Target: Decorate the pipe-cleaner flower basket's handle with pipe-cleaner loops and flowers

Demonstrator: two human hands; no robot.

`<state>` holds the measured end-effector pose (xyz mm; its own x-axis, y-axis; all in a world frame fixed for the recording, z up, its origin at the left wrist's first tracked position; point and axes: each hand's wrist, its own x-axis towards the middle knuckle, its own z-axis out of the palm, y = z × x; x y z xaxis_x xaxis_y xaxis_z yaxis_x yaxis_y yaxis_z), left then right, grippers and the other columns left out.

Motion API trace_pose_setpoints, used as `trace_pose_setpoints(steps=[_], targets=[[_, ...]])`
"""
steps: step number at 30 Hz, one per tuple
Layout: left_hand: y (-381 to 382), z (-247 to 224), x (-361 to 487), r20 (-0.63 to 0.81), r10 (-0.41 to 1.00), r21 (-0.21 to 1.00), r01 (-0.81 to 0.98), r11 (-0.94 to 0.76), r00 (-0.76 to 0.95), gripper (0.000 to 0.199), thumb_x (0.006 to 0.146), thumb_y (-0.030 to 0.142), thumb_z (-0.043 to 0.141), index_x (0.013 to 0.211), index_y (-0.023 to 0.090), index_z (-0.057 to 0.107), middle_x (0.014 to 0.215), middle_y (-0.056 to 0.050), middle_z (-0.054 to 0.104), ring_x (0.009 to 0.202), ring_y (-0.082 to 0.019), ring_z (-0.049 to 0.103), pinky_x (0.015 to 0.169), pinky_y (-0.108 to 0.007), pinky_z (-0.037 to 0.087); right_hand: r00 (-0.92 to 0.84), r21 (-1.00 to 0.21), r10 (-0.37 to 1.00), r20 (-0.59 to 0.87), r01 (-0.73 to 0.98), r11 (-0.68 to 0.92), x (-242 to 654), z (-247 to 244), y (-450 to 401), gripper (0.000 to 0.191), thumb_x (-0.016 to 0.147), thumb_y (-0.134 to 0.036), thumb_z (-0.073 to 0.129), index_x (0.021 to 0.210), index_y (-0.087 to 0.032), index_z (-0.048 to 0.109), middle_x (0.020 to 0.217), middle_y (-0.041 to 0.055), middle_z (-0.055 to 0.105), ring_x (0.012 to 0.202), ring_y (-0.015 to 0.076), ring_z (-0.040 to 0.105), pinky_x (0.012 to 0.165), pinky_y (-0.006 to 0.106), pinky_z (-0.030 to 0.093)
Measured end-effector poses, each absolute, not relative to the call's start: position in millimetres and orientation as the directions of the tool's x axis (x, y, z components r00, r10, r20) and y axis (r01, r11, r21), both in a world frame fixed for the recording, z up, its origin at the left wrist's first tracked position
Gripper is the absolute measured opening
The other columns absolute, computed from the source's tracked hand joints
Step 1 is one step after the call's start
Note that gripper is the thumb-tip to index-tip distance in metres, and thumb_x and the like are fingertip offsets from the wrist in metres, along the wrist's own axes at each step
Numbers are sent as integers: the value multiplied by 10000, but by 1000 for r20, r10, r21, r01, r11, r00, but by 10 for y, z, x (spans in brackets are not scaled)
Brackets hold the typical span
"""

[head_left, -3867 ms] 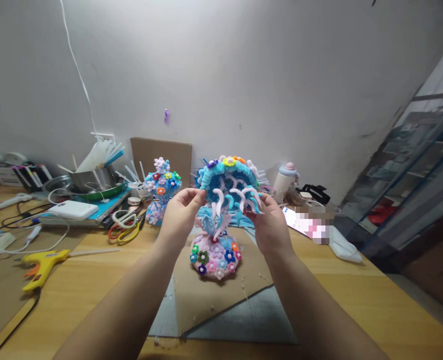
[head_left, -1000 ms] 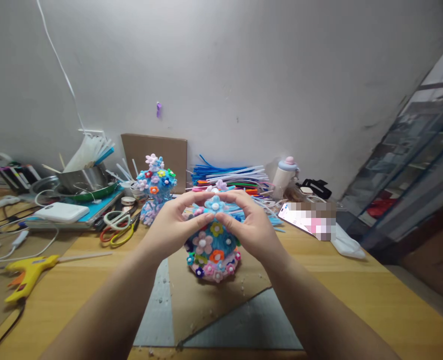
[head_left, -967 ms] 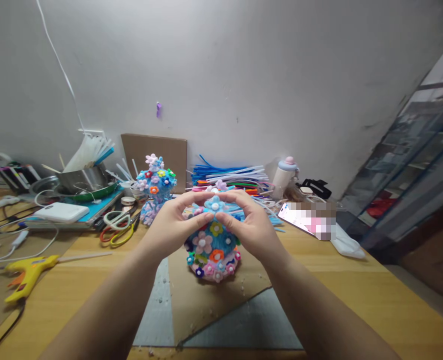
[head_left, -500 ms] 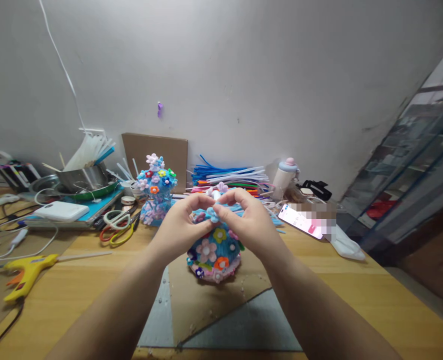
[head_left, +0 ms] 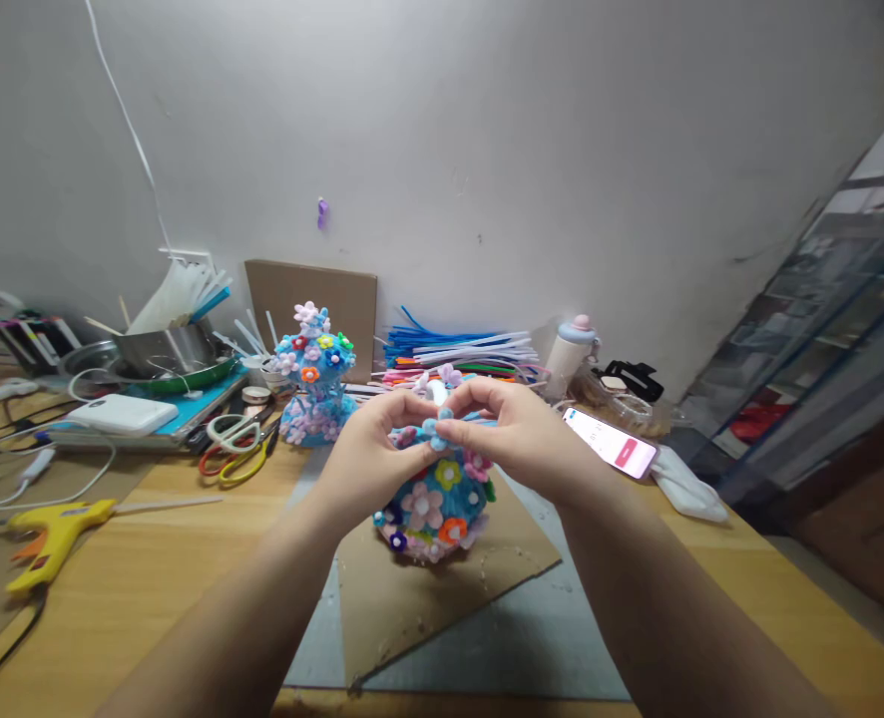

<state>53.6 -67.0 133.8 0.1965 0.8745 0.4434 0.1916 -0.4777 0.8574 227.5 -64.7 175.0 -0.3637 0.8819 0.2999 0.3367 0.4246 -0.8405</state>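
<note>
A round blue fuzzy piece covered with colourful flowers (head_left: 422, 506) stands on a brown cardboard sheet (head_left: 412, 618). At its top, my left hand (head_left: 382, 439) and my right hand (head_left: 498, 429) meet, fingertips pinched on a small light-blue flower (head_left: 434, 429). A white ring-like part shows just behind the fingers. Farther back on the left is a second flower-covered blue piece (head_left: 313, 364), which neither hand touches.
Pipe cleaners (head_left: 461, 349) lie behind the hands, beside a bottle (head_left: 569, 354). On the left are scissors (head_left: 243, 459), a yellow glue gun (head_left: 60, 534), a power bank (head_left: 124, 414) and a metal pot (head_left: 165, 351). A phone (head_left: 611, 442) lies right.
Both hands and the small light-blue flower have shifted slightly right in view. The round piece appears tilted a little differently, with less of its pink base showing.
</note>
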Motion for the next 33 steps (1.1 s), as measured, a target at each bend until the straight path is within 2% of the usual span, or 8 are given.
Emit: trace_pose_setpoints(steps=[8,13,17,21,24,28,33], targets=[[-714,1343,551,379,914,909,126,-397,141,248,661,250,786,837,162,635,850,-44,720,818,-191,671,668,-252,532,-345,-802,846,406,310,511,2231,1711,-670,144,754,-271,686,692,-186,588,747,8,617,793,177,583,659,290,454],[-726,1330,549,381,913,907,135,-399,145,220,683,237,765,853,165,645,862,-47,721,822,-192,673,665,-254,526,-375,-731,794,479,330,597,2241,1696,-678,128,789,-238,664,694,-189,594,740,-8,616,752,155,572,705,299,440],[-705,1310,544,368,915,914,117,-389,165,244,682,249,772,841,162,609,871,-51,710,841,-194,672,687,-257,518,-434,-668,749,501,357,653,2262,1727,-655,43,785,-199,661,815,-198,631,848,8,622,835,168,579,765,318,460],[-694,1320,556,378,903,923,-9,-384,206,359,692,192,767,941,193,509,961,-46,709,944,-194,668,742,-253,504,-565,-618,680,467,341,708,2292,1784,-591,137,804,-186,641,922,-234,692,943,25,591,907,173,575,810,335,482],[-706,1338,566,363,906,931,-57,-359,218,429,707,152,752,1012,214,457,988,-46,712,969,-192,669,734,-242,492,-613,-613,647,453,312,726,2297,1817,-552,113,817,-219,635,885,-255,718,898,18,604,842,164,592,761,336,509],[-721,1334,569,369,903,929,-56,-366,221,437,705,172,763,1010,211,453,983,-53,714,941,-195,673,739,-255,497,-602,-637,631,490,246,730,2274,1828,-552,78,804,-223,650,793,-261,718,805,-8,620,748,145,603,709,324,529],[-697,1293,574,370,903,929,-60,-366,217,448,694,227,781,1003,207,457,914,-45,717,891,-198,680,737,-276,516,-595,-705,681,428,251,663,2263,1812,-560,74,806,-202,641,747,-229,676,797,-7,600,823,168,595,787,358,514]])
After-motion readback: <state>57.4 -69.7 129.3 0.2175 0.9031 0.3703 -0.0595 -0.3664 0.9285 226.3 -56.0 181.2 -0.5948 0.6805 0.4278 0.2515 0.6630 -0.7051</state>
